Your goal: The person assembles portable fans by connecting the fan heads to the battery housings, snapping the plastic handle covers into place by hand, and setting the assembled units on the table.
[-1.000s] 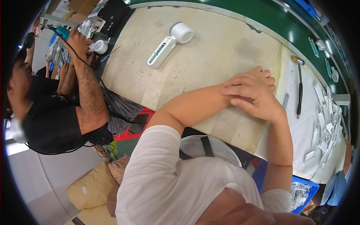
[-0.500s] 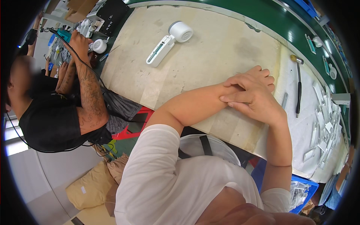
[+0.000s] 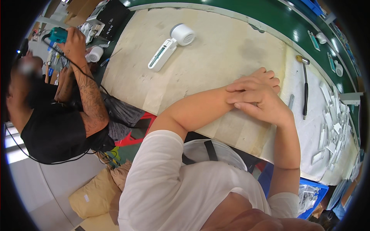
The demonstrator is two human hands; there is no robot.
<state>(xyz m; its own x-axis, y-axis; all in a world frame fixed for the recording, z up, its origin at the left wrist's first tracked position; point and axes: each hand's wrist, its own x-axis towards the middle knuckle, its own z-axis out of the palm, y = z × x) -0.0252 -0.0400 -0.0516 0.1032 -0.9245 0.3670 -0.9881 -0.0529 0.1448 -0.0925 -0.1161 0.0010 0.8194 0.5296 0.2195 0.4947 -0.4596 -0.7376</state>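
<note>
My left forearm lies across the table, and my left hand [image 3: 268,78] rests at its right part with the fingers curled in. Nothing shows in that hand; its palm is hidden. Over the left wrist lies my right hand [image 3: 260,99], its fingers stretched across the skin and partly covering the left hand. No object is in it. Up and to the left, apart from both hands, a white handheld device lies on the table; it has a round perforated head [image 3: 182,34] and a handle [image 3: 162,54] with a green strip in an open slot.
A hammer [image 3: 305,84] and a metal strip [image 3: 291,101] lie right of my hands, beside many white parts [image 3: 331,127]. A blue crate [image 3: 322,192] stands below. On the left, a co-worker [image 3: 58,123] holds a teal tool [image 3: 58,35]. Similar devices lie on the green surface.
My right fingers have flattened and shifted slightly over the left wrist. The co-worker's raised hand has moved up and left with the teal tool. The view has shifted slightly.
</note>
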